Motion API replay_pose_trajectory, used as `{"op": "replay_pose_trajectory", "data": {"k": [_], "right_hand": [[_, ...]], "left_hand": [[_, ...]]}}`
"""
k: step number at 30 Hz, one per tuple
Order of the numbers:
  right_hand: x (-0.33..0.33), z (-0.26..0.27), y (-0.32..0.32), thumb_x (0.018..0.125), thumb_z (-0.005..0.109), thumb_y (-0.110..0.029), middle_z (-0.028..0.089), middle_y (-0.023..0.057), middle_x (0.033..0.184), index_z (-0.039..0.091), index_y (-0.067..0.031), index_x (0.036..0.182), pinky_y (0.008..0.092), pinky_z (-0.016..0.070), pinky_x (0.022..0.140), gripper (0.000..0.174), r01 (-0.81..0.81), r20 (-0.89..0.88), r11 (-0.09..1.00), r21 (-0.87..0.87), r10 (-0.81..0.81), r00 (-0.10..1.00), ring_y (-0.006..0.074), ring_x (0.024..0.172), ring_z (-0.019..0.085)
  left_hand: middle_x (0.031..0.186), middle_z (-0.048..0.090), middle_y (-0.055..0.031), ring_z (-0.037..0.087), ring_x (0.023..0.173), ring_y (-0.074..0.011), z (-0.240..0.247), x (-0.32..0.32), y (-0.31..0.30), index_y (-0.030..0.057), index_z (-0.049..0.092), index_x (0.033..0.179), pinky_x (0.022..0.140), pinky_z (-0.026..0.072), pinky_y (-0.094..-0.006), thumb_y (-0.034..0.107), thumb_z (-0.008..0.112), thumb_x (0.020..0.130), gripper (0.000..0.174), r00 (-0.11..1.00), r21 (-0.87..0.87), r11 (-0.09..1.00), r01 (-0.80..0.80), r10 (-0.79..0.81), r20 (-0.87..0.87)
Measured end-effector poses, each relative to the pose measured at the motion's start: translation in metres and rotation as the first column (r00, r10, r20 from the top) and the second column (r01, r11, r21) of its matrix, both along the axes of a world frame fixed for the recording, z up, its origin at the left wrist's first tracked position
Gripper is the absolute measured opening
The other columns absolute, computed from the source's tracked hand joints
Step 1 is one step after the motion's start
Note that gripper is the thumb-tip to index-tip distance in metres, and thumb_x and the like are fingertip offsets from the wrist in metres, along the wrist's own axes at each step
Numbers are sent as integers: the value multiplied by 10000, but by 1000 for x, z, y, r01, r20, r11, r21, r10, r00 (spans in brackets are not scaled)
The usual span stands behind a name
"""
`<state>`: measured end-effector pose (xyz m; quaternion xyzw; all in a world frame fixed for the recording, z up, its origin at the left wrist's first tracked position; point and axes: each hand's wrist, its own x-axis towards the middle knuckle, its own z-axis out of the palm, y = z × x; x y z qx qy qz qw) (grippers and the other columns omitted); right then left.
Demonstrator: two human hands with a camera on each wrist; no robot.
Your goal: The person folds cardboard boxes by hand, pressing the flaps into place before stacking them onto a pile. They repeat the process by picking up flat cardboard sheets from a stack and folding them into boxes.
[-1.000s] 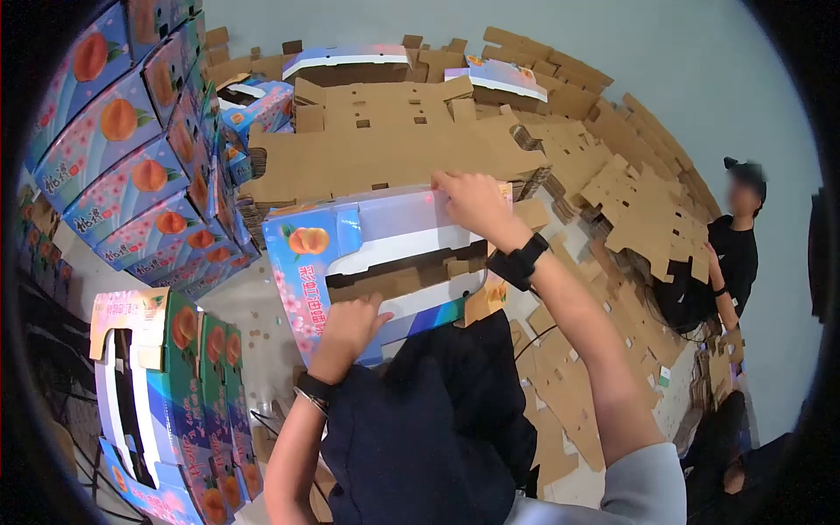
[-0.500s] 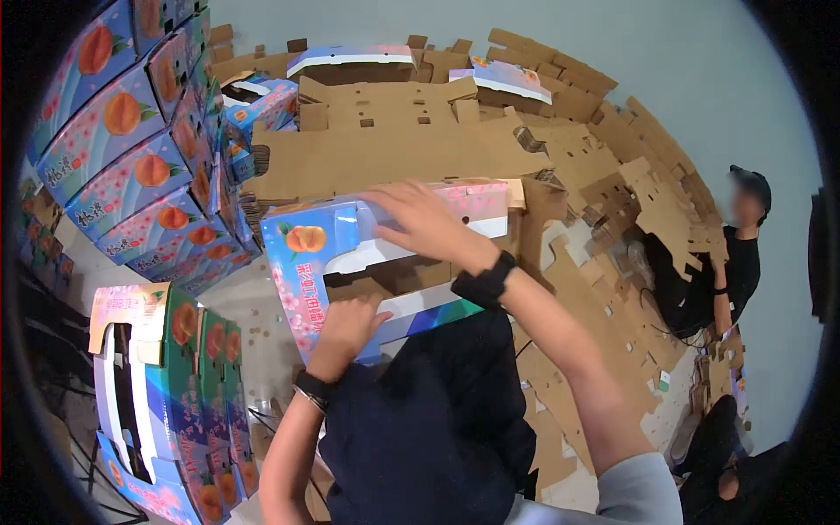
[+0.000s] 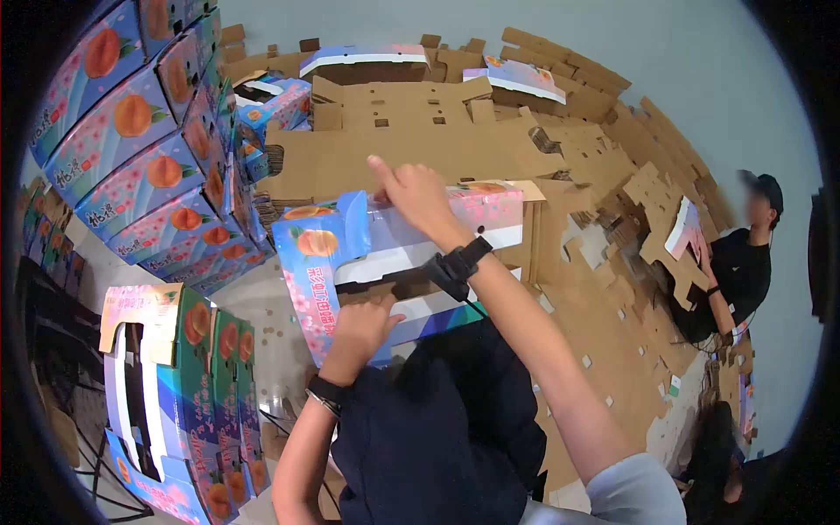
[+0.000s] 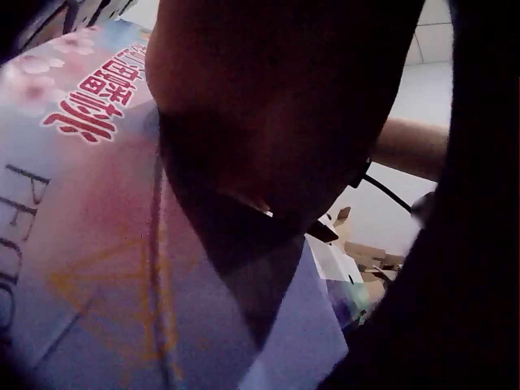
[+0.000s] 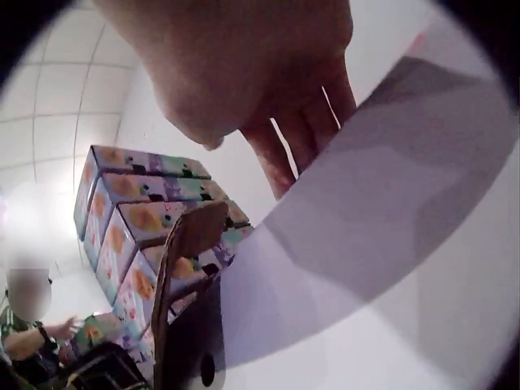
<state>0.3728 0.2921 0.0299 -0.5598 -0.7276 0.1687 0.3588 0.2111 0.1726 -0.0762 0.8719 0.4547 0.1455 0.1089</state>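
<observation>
"What is seen first?"
"Most of the floor space ahead is covered by flat brown cardboard point(image 3: 402, 162), piled in layers."
"And to the left?"
"A tall stack of boxes point(image 3: 131, 162), printed with peaches, is seen there. Below it, a row of boxes point(image 3: 188, 411) is stood on end, with an opening shown in the nearest one."
"Is anyone else shown?"
"At the far right, a pink-and-white piece is touched by a second person point(image 3: 744, 271) in black."
"Where is the open box?"
"The open box point(image 3: 304, 289) is placed right in front of the body, between the wearer's arms, its long opening turned upward."
"How are the hands used?"
"The near edge of the opening is gripped by the left hand point(image 3: 363, 331); its fingertips are hidden. The far top edge is touched by the right hand point(image 3: 418, 199), whose fingers are held straight."
"Anything smaller?"
"A black strap point(image 3: 459, 267) is worn on the right wrist."
</observation>
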Motion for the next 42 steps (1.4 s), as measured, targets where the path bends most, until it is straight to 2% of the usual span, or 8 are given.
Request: {"op": "replay_pose_trajectory", "data": {"k": [2,4,6,15,22,28,37,42], "right_hand": [[-1,-2,-17,942,526,-320,664,165,798,665,-22,941,446,496,681,330,-67,334,990,123,22,942,368,717,635],[15,-23,-41,928,530,-236,666,106,951,683,-75,997,393,481,790,233,-227,203,851,473,146,968,293,917,629],[41,-27,-89,896,568,-177,643,100,1050,670,-77,1003,401,434,893,179,-188,222,923,336,117,968,289,1036,580],[143,-70,-147,824,675,-289,649,126,1019,595,-89,1156,411,480,834,396,-132,539,991,22,100,837,325,1002,598],[168,-42,-142,774,715,-405,678,176,815,720,-131,1016,456,507,716,365,-103,587,923,-370,318,744,363,798,645],[156,5,-144,825,679,-347,659,142,773,646,-94,957,437,487,629,287,-123,620,975,-184,212,756,337,767,640],[179,-22,-196,827,657,-240,618,70,798,593,-101,929,384,497,588,184,-123,691,992,-16,100,716,273,733,641],[198,-60,-208,790,657,-200,663,67,874,644,-140,1070,403,521,625,287,-148,680,988,-41,136,721,277,766,654]], "left_hand": [[862,647,-131,655,816,-298,1,-1,2,59,591,925,662,512,-416,384,589,882,327,999,26,1000,12,-13,35],[866,643,-130,650,837,-295,-1,-5,3,58,591,927,677,511,-412,373,600,876,319,997,49,999,6,-10,79],[876,632,-148,636,832,-343,-7,-4,4,42,551,920,693,514,-434,358,582,900,318,991,106,994,36,-49,123],[947,648,-177,634,931,-349,22,7,11,18,597,975,785,491,-481,226,657,817,267,982,-150,989,-2,-26,-186],[884,644,-133,632,869,-323,22,-20,4,35,611,1020,748,471,-448,15,548,738,291,990,-11,992,128,-129,-55],[845,616,-144,602,864,-349,68,-25,24,45,593,936,752,431,-476,42,570,757,180,986,113,985,132,-119,-116],[1429,440,-170,296,1408,-313,77,-56,-40,36,653,1085,1165,140,-539,139,550,788,331,892,435,900,-37,226,-392],[1319,551,-135,434,1321,-289,16,-73,-74,81,646,1089,1141,226,-505,184,536,816,312,730,334,870,362,-42,-682]]}}
